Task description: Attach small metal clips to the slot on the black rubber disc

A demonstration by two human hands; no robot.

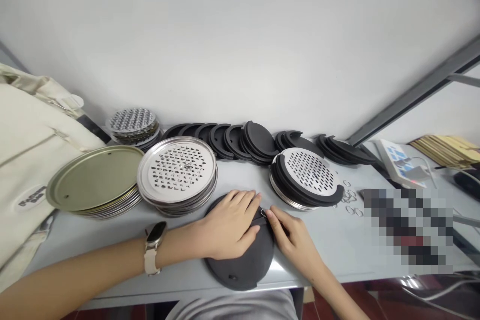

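Note:
A round black disc point(243, 265) lies near the table's front edge, with a small hole low on its face. My left hand point(232, 225) rests flat on it, fingers stretched out, hiding much of its upper half. At the disc's upper right edge, my right hand point(288, 230) pinches a small metal ring point(264, 213) between thumb and finger. To the right stands a stack topped by a perforated grater plate point(311, 172) in a black holder point(290, 187). Behind my left hand is a pile of silver lids with a grater plate point(178, 170) on top.
Loose metal rings point(350, 200) lie right of the stack. Olive-green lids point(99, 177) are piled at left beside a cream bag point(33, 160). Black discs point(258, 140) line the wall, near more grater plates point(133, 120). A power strip point(401, 162) and a metal post point(405, 97) stand at right.

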